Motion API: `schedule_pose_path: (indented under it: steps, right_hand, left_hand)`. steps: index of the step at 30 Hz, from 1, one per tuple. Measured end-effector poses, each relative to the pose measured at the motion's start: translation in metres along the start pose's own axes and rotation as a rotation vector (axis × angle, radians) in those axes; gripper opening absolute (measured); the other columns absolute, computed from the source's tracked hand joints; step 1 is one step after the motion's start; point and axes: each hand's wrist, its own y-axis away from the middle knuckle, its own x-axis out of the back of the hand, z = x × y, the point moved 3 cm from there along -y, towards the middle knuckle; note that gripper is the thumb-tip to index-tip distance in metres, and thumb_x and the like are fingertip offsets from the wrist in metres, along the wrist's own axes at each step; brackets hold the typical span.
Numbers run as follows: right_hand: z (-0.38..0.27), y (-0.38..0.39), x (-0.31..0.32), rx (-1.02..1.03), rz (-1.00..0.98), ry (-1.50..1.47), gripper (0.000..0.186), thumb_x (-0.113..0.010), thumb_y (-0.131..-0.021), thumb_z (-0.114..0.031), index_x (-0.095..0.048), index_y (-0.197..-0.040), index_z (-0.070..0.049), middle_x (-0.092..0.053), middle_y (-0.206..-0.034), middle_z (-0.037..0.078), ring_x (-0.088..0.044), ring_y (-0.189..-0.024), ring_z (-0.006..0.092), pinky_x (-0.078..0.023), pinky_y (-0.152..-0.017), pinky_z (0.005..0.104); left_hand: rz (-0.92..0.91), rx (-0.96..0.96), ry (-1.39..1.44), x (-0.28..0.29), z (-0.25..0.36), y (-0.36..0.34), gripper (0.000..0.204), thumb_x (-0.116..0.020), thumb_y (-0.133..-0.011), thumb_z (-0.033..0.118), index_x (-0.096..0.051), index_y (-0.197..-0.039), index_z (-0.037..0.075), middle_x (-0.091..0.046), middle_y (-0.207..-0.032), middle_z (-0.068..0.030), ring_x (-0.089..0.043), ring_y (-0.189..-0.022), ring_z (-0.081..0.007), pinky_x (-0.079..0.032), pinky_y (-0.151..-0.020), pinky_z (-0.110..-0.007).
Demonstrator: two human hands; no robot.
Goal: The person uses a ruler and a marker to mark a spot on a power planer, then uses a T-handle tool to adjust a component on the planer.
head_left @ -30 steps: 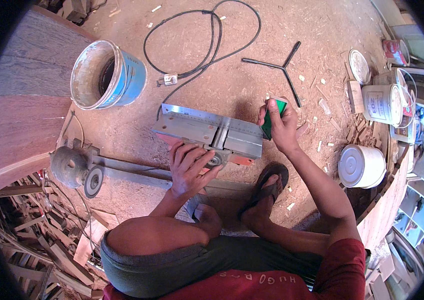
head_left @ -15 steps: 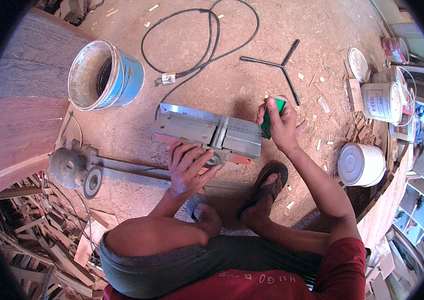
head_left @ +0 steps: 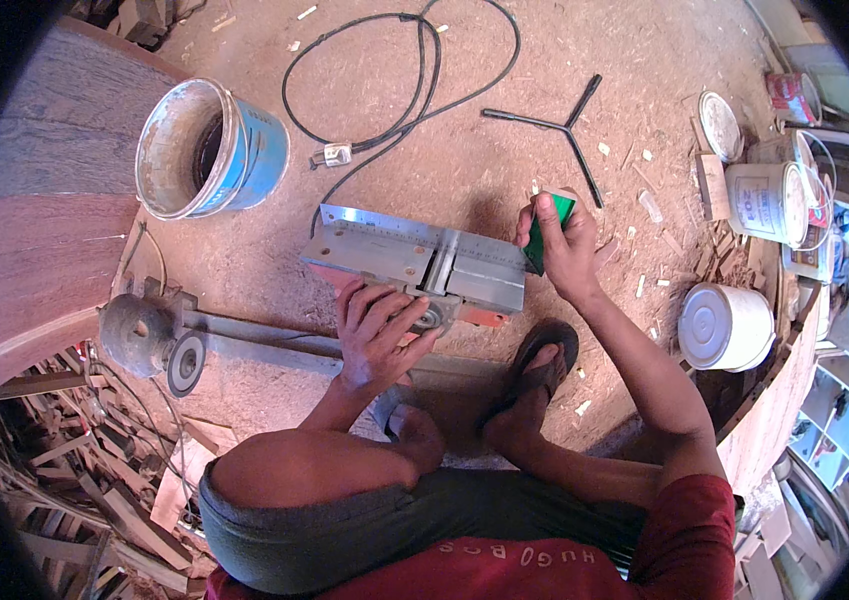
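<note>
An electric hand planer [head_left: 384,258] lies sole-up in front of me, its flat metal face and cutter slot uppermost. Along its far edge stands a steel ruler [head_left: 364,222]. My left hand [head_left: 378,325] is wrapped over the near side of the planer beside a round fitting, steadying it with the fingers spread a little. My right hand [head_left: 562,240] pinches a flat green piece [head_left: 550,235] between thumb and fingers, just off the planer's right end. What exactly the green piece is, I cannot tell.
A black three-armed wrench [head_left: 566,127] and a coiled power cord [head_left: 424,90] lie beyond the planer. To the left stand a blue bucket [head_left: 262,160] and a motor with a grinding disc [head_left: 186,364]. White buckets [head_left: 724,328] line the right, and wood scraps [head_left: 94,470] pile up lower left.
Almost nothing differs. Both hands keep their places on the planer and the green piece; the whole view has shifted very slightly.
</note>
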Motion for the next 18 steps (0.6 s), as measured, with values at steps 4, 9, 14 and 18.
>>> schedule_pose_path:
  steps: [4, 9, 14, 18]
  right_hand:
    - [-0.0003, 0.0007, 0.0007, 0.002, -0.005, 0.041, 0.028, -0.057, -0.109, -0.029, -0.055, -0.101, -0.002, -0.066, -0.077, 0.005, -0.062, -0.065, 0.011, -0.052, -0.061, 0.0278]
    - [0.0, 0.0011, 0.0005, 0.005, 0.007, 0.038, 0.027, -0.057, -0.109, -0.028, -0.055, -0.101, -0.002, -0.066, -0.078, 0.005, -0.062, -0.066, 0.0108, -0.051, -0.061, 0.0276]
    - [-0.0037, -0.0011, -0.0016, -0.006, -0.004, 0.029, 0.027, -0.056, -0.11, -0.028, -0.054, -0.102, -0.002, -0.065, -0.077, 0.006, -0.062, -0.065, 0.0116, -0.052, -0.062, 0.0281]
    - [-0.0053, -0.0031, -0.0024, -0.001, -0.009, 0.026, 0.025, -0.057, -0.109, -0.026, -0.055, -0.102, -0.002, -0.065, -0.077, 0.005, -0.062, -0.065, 0.0107, -0.051, -0.061, 0.027]
  left_hand:
    - [0.007, -0.003, 0.01, 0.0004, -0.0004, -0.0007, 0.046, -0.09, -0.067, 0.028, -0.077, -0.108, 0.014, -0.064, -0.106, -0.0007, -0.06, -0.108, -0.0242, -0.041, -0.107, -0.052]
    - [0.022, -0.004, 0.017, 0.0009, 0.0012, -0.0026, 0.047, -0.09, -0.066, 0.026, -0.077, -0.108, 0.013, -0.065, -0.105, -0.001, -0.061, -0.108, -0.0243, -0.041, -0.107, -0.052]
    - [0.019, 0.008, 0.024, 0.0007, 0.0004, -0.0004, 0.048, -0.091, -0.065, 0.025, -0.077, -0.109, 0.013, -0.065, -0.106, -0.0008, -0.061, -0.109, -0.0244, -0.04, -0.108, -0.052]
    - [0.013, -0.013, 0.023, 0.0017, 0.0006, -0.001, 0.052, -0.092, -0.063, 0.022, -0.075, -0.11, 0.012, -0.064, -0.108, -0.0022, -0.061, -0.109, -0.026, -0.041, -0.107, -0.054]
